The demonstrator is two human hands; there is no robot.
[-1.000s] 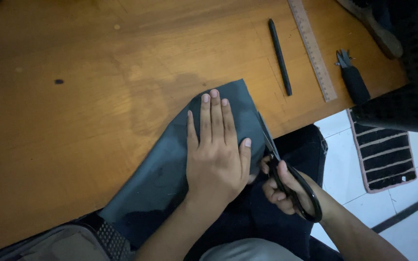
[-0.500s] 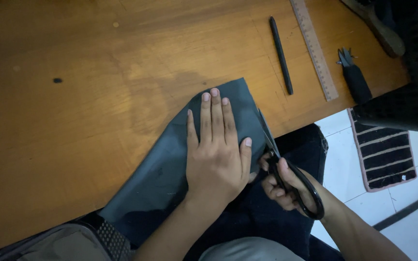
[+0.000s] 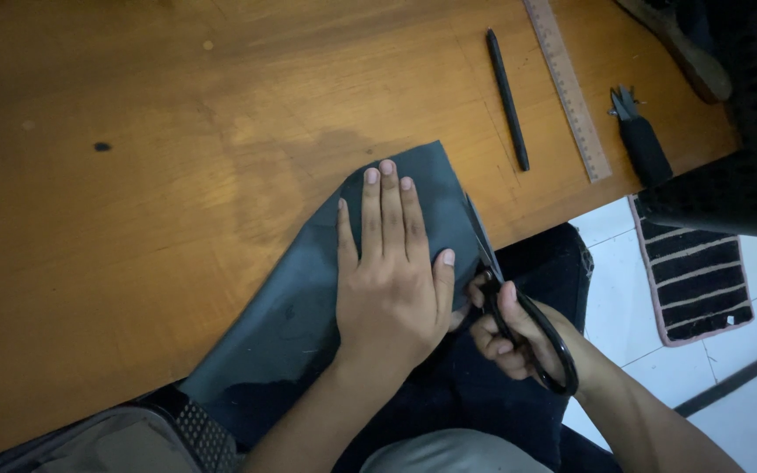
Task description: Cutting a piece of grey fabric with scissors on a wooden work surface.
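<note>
Under the flat left hand (image 3: 393,285) lay a dark grey sheet of soft, leather-like material (image 3: 308,307), spread on the orange-brown wooden tabletop (image 3: 133,219) and hanging over its near edge toward the person's lap. That hand was fully open, fingers straight and close together, gripping nothing and only pressing the sheet down. Just to its right, the right hand (image 3: 510,337) was closed through the loops of a pair of black-handled scissors (image 3: 505,298), whose blades lay along the sheet's right edge, tips pointing away from the body. How wide the blades stood could not be made out. Judging from this, the cut seemed to be running along that right side and had got partway up; the far corner beyond the blade tips looked uncut, though the dim light hid any cut line. Well beyond the right hand lay a slim black pen (image 3: 507,98), a long pale ruler (image 3: 568,88) and a small black-handled tool (image 3: 640,140), all untouched.
</note>
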